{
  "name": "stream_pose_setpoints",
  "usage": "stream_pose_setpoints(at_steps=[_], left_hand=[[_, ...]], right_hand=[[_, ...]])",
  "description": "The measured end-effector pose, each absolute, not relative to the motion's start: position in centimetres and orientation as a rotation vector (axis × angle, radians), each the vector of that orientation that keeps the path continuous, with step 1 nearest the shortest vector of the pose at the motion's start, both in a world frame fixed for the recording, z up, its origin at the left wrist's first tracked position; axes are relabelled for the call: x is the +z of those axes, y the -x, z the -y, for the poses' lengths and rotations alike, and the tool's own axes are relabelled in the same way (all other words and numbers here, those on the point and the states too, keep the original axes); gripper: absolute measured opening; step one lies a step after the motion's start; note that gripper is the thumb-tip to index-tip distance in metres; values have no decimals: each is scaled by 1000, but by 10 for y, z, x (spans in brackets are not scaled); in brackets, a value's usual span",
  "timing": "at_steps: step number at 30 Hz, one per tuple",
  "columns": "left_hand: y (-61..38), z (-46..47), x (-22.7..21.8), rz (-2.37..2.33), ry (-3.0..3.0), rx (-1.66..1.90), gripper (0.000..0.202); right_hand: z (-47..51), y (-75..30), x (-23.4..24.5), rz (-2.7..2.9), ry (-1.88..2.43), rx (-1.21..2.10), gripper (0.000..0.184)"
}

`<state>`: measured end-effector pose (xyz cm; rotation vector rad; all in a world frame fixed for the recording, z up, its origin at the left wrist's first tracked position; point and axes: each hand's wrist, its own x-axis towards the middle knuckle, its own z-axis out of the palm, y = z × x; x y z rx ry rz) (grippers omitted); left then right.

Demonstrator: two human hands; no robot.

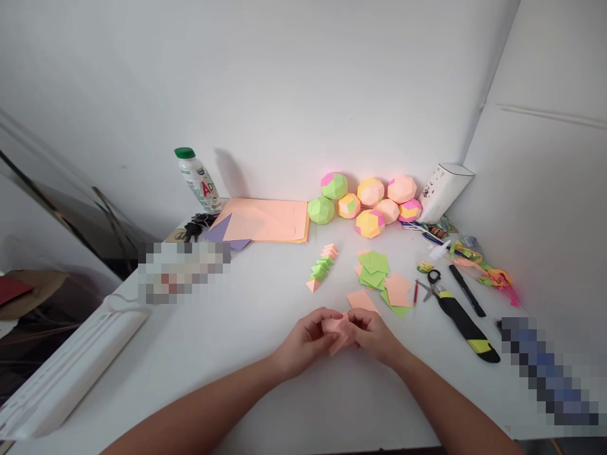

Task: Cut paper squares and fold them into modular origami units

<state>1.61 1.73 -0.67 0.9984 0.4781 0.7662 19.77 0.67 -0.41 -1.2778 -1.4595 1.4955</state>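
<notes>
Between both hands is a small folded piece of peach paper (339,330), held just above the white table. My left hand (308,338) pinches its left side with thumb and fingers. On the other side my right hand (372,333) grips it the same way; parts of the paper are hidden by the fingers. Right behind the hands lies a flat peach paper piece (363,302). Beyond it are loose green paper squares (374,268) and a peach square (398,291). A row of small folded green and peach pieces (322,268) stands farther back to the left.
Several faceted paper balls (370,224) are stacked by the wall. Peach sheets (268,220) and a white bottle (199,183) stand back left. Scissors (432,281), a black-and-yellow cutter (467,325) and a black pen (467,291) lie right. A white long device (76,373) is at left.
</notes>
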Motion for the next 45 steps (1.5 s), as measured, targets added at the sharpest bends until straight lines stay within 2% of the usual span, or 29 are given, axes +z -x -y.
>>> stream_pose_setpoints(at_steps=[5, 15, 25, 32, 39, 45], left_hand=[[-14, -21, -3, -528, -1050, 856, 19], [-12, -19, -7, -500, -1083, 743, 21], [-10, -20, -8, -470, -1240, 798, 32], [-10, -20, -5, -489, -1233, 787, 31], [-10, -20, -7, -598, -1400, 857, 31], [-8, -20, -9, -666, -1474, 867, 30]], right_hand=[[-5, -200, 0, 1475, 1278, 1505, 28], [-3, -200, 1, 1549, 1229, 1605, 29], [-6, -204, 6, 1617, 1214, 1410, 34], [-5, -207, 15, 1659, 1232, 1350, 30], [-2, -207, 24, 1736, 1255, 1187, 19], [-1, -206, 21, 1756, 1228, 1053, 18]])
